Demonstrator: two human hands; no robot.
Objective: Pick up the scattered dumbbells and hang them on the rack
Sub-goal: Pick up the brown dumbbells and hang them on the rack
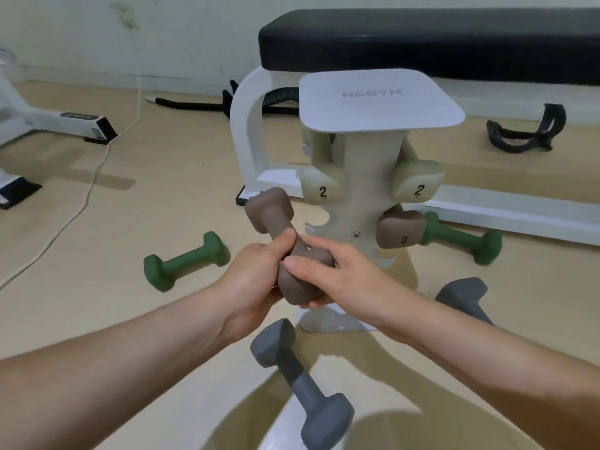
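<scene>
You grip the brown dumbbell (285,251) with both hands (256,277) closed (three already hang on the rack (360,219)); four remain scattered.

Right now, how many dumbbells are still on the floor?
4: a green dumbbell left of the rack, another green one behind its right side, a grey one nearest the camera, and another grey one, partly hidden.

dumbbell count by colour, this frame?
Cream dumbbells, on the rack: 2
Brown dumbbells, one racked, one in both hands: 2
Green dumbbells, on the floor: 2
Grey dumbbells, on the floor: 2
Total: 8
</scene>
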